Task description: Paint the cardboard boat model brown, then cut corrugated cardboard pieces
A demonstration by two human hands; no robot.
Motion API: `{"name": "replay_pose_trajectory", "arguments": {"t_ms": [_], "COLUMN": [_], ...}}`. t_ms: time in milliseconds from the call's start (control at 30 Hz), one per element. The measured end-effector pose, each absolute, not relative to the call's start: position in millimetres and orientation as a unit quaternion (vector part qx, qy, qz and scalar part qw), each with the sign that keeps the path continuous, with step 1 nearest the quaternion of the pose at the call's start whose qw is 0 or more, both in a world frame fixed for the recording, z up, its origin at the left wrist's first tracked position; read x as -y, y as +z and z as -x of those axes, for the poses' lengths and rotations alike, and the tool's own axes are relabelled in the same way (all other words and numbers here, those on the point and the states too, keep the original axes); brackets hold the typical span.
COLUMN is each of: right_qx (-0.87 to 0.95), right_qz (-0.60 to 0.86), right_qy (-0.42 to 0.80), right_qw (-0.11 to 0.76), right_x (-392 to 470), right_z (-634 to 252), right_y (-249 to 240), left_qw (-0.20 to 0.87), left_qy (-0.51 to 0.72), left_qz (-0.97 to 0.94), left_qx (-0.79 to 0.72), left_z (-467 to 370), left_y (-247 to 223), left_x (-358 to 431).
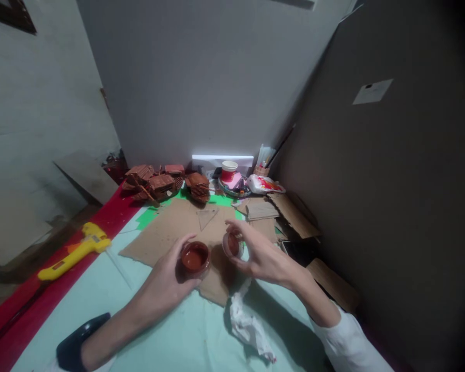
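Observation:
My left hand is wrapped round a small open jar with reddish-brown paint inside. In my right hand is a round, clear-rimmed lid, tilted toward me and brown on its inner face. The fingers curl round the lid's edge, and it stays apart from the jar. Both hands are above a sheet of brown cardboard. A clear triangular set square lies on the cardboard beyond them. Close to my right wrist, a crumpled white tissue rests on the pale green cloth.
At the left lies a yellow glue gun by the red cloth edge. Brown-painted corrugated pieces are piled at the back left. Behind stand a red-and-white cup and a pen holder. Cardboard scraps line the right wall.

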State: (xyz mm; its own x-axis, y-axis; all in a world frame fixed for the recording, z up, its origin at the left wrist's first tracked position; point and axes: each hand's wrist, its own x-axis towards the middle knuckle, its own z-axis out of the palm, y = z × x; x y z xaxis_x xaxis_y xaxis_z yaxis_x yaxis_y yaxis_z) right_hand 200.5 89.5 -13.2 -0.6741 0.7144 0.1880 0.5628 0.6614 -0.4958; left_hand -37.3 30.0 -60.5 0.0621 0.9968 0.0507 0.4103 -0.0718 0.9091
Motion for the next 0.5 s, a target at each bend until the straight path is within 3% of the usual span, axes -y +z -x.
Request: {"name": "replay_pose_trajectory", "arguments": {"t_ms": [500], "right_qx": [0.922], "right_qz": [0.368], "right_qy": [0.114], "right_qw": [0.033], "right_x": [-69.4], "right_z": [-172.3], "right_y": [17.2], "left_qw": [0.38], "left_qy": [0.396], "left_qz": [-0.643], "left_qx": [-0.534], "left_z": [38.8], "left_y": [-62.2], "left_x": [-26.1]}}
